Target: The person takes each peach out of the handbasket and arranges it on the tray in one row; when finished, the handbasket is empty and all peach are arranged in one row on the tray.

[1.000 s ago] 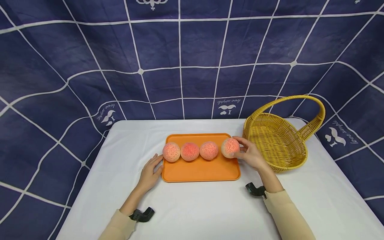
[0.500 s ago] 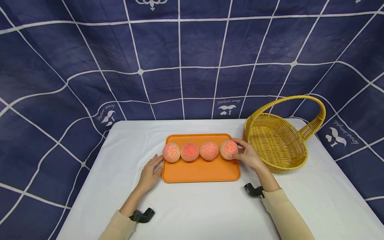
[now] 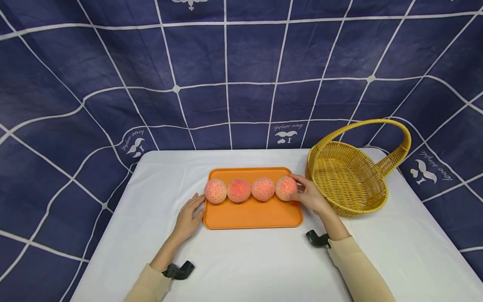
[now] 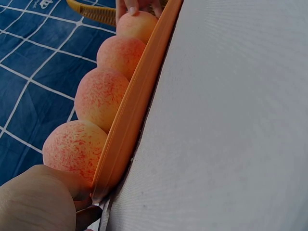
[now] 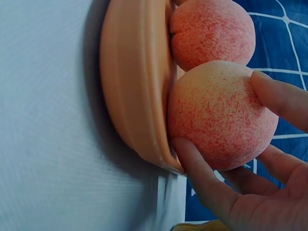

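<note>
Several pink-and-yellow peaches stand in a row on an orange tray (image 3: 253, 216). My right hand (image 3: 312, 196) holds the rightmost peach (image 3: 285, 188) from its right side; in the right wrist view, thumb and fingers are spread round this peach (image 5: 221, 115). It sits right up against the neighbouring peach (image 5: 214, 33). My left hand (image 3: 188, 218) rests at the tray's left edge with its fingers extended, next to the leftmost peach (image 3: 215, 191). In the left wrist view this hand (image 4: 41, 199) is at the tray's end, close to the nearest peach (image 4: 74, 149).
A yellow wicker basket (image 3: 349, 180) with a tall handle stands to the right of the tray, with nothing in it. A white cloth (image 3: 245, 264) covers the table. Dark blue checked fabric (image 3: 249, 67) hangs behind and at both sides.
My right hand has shifted left with the rightmost peach, and the gap to its neighbour has closed. The left hand has stayed at the tray's edge.
</note>
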The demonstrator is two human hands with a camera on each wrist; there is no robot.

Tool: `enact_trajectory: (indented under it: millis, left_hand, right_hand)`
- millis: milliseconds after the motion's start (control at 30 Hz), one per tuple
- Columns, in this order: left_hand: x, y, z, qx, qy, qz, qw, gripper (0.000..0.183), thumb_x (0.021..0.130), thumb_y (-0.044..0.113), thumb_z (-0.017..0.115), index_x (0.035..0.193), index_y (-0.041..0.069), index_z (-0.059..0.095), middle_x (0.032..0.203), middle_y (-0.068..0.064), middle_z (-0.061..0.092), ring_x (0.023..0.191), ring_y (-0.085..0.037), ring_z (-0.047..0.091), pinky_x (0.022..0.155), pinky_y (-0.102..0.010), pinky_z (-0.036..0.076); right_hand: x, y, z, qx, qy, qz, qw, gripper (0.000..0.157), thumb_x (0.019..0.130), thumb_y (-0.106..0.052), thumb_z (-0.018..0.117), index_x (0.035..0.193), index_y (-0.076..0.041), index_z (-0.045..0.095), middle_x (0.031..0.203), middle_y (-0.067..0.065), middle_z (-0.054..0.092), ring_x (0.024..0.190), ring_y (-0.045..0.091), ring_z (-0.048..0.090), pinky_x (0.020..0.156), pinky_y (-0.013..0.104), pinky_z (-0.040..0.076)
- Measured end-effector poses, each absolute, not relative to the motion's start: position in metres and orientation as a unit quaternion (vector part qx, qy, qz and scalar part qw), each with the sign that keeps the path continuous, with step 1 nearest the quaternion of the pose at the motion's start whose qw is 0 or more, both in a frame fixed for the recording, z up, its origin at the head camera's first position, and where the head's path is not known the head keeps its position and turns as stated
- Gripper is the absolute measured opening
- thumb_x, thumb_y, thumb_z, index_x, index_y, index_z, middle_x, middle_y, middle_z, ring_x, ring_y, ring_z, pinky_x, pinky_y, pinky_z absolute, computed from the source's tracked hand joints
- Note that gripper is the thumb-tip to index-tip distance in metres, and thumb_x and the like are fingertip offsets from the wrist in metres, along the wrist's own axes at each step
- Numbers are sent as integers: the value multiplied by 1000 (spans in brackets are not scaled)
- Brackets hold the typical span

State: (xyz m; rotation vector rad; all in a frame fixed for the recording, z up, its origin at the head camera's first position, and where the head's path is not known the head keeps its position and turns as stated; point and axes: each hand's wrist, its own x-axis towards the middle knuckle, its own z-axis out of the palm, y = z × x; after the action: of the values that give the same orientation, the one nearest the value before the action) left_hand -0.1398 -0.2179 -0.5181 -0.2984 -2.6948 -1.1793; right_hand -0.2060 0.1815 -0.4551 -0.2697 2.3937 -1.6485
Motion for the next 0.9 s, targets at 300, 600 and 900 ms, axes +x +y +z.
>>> enact_trajectory:
  millis: [300, 600, 900]
  left_hand:
    - [-140, -217, -518, -104, -909, -394, 92, 45, 95, 9, 59, 138, -3, 52, 143, -20, 52, 142, -41, 36, 119, -57, 22]
    - [-141, -217, -519, -105, -909, -392, 95, 45, 94, 9, 60, 137, -3, 53, 142, -19, 53, 141, -40, 37, 119, -56, 23]
    - [-143, -217, -521, -105, -909, -392, 98, 45, 94, 8, 60, 137, -3, 53, 142, -20, 53, 141, -40, 37, 119, -57, 24]
  right_hand:
    - [-204, 183, -455, -73, 841, -526, 104, 73, 83, -3, 71, 148, -2, 39, 150, 24, 40, 131, 44, 44, 90, 29, 51]
    - [-203, 183, -454, -66, 857, -502, 97, 75, 82, -6, 74, 149, -5, 40, 148, 24, 42, 130, 43, 45, 102, 50, 47]
    - [-203, 183, -455, -72, 861, -495, 89, 73, 80, -6, 76, 145, -4, 44, 143, 25, 47, 126, 44, 48, 104, 55, 45]
